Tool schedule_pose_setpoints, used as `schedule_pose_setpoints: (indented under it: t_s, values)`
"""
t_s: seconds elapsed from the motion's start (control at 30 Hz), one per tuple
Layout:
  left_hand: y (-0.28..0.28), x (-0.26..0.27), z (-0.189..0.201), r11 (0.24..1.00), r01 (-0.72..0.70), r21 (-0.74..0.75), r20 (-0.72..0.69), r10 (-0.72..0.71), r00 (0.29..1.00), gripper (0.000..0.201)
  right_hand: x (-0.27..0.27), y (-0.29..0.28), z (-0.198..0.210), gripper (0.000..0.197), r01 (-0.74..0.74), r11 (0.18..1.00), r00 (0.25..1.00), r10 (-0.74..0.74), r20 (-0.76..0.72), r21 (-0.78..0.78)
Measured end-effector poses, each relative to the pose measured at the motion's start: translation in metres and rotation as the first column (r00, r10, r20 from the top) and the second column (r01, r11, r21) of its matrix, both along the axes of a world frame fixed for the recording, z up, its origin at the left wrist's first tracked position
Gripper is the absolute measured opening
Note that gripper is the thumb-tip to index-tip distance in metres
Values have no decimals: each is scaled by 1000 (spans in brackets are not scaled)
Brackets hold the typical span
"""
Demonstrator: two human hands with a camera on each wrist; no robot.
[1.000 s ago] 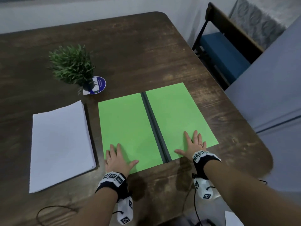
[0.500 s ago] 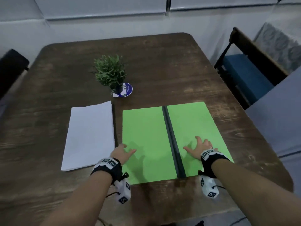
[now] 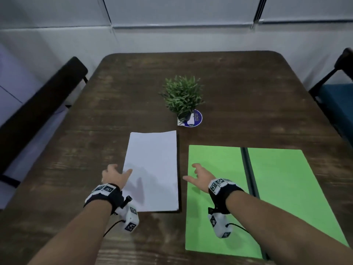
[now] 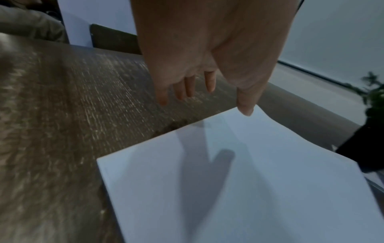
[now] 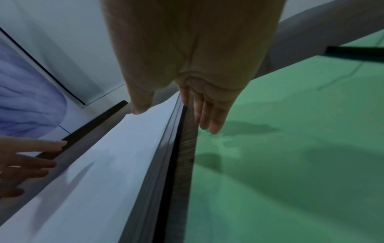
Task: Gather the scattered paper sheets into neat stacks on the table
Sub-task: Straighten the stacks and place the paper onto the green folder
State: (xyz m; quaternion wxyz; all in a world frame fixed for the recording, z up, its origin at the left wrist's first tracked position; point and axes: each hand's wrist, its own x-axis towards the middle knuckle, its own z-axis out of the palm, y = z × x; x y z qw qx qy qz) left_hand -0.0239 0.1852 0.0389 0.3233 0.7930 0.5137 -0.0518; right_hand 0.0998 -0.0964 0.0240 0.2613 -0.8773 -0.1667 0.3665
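I'm looking down at a dark wood table (image 3: 248, 88). A white paper stack (image 3: 152, 169) lies w/ its long axis running away from me, just left of centre. Two green paper stacks (image 3: 215, 188) sit side by side to its right, a thin strip of table between white and green.

My left hand (image 3: 114, 176) is at the white stack's left long edge, about mid-length. Fingers relaxed and a bit spread, holding nothing; the thumb reaches over the paper, the other fingers over bare wood. In the left wrist view the thumb tip (image 4: 246, 110) seems to hover just above the sheet, but contact can't be told for sure.

My right hand (image 3: 200, 176) is over the left part of the nearer green stack, fingers loose and spread, gripping nothing. In the right wrist view its thumb points across the gap toward the white stack's right edge (image 5: 166, 131), fingers (image 5: 209, 118) above green.

So the white stack lies between both hands; left is nearer. My guess: next move is squaring its long edges from both sides.

A small potted plant (image 3: 181, 96) stands beyond the white stack.
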Motion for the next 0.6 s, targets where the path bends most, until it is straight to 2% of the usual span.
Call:
schedule_pose_setpoints:
  t_s: [0.13,0.23,0.4,0.5,0.53,0.6]
  values:
    - [27,9,-19,988,-70,-139,22,74,997,83,7,48,-20,82,59,998,996,-58,-73,1]
    - [34,22,-30,973,-84,-216,26,91,995,85,16,77,-27,74,127,992,988,-126,-85,8]
    - [43,51,-38,927,-95,-363,-119,55,991,89,36,103,-32,87,284,949,938,-304,-165,-135]
    - [49,62,-38,868,-121,-482,-143,58,988,100,44,111,-30,82,272,939,919,-319,-231,-212]
    - [51,64,-42,865,-135,-484,-157,65,985,107,45,113,-29,80,281,929,909,-338,-244,-240]
    - [51,65,-45,907,-124,-402,-206,42,978,114,41,118,-29,80,326,902,883,-398,-250,-283]
